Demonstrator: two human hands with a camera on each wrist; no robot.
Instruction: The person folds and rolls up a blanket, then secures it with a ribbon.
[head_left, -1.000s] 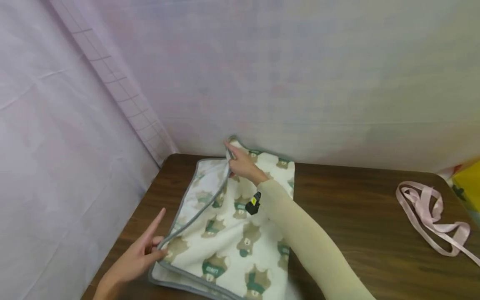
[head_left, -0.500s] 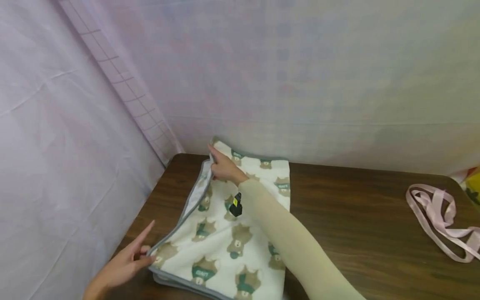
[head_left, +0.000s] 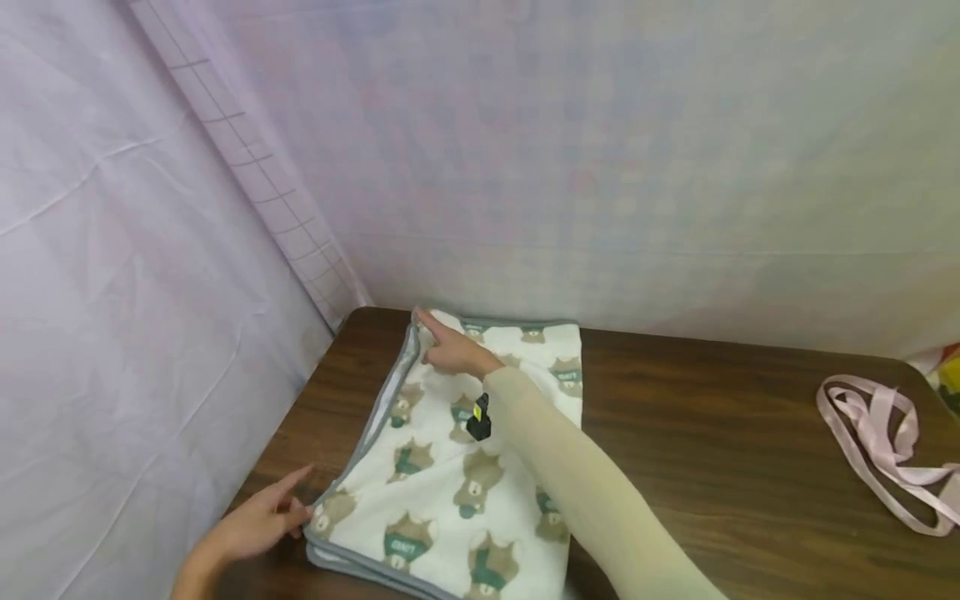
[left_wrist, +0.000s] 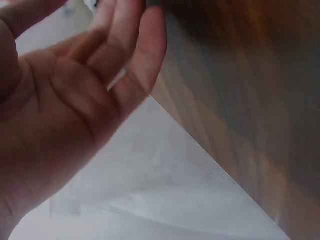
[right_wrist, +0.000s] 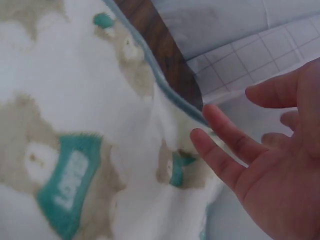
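A folded white blanket (head_left: 442, 492) with brown bears in green and a grey edging lies on the wooden table. At its near left corner is my left hand (head_left: 247, 525), index finger extended, fingertips at the grey edge. In the left wrist view, the fingers of the left hand (left_wrist: 95, 75) are loosely bent, and their contact with the cloth is out of frame. My right hand (head_left: 453, 346) is at the blanket's far left corner. The right wrist view shows the right hand (right_wrist: 275, 165) with its fingers spread, two fingertips touching the blanket (right_wrist: 135, 115) near its edging.
A pink ribbon (head_left: 877, 425) lies loosely coiled on the right part of the table (head_left: 697, 433). White sheeting (head_left: 570, 167) hangs behind the table and along its left side. Something yellow (head_left: 951, 383) shows partly at the right edge.
The blanket's top layer has come left and down over the lower layer, so their left edges nearly meet. My right hand moved left with it, then lowered and spread its fingers; the left fingertips slid outward.
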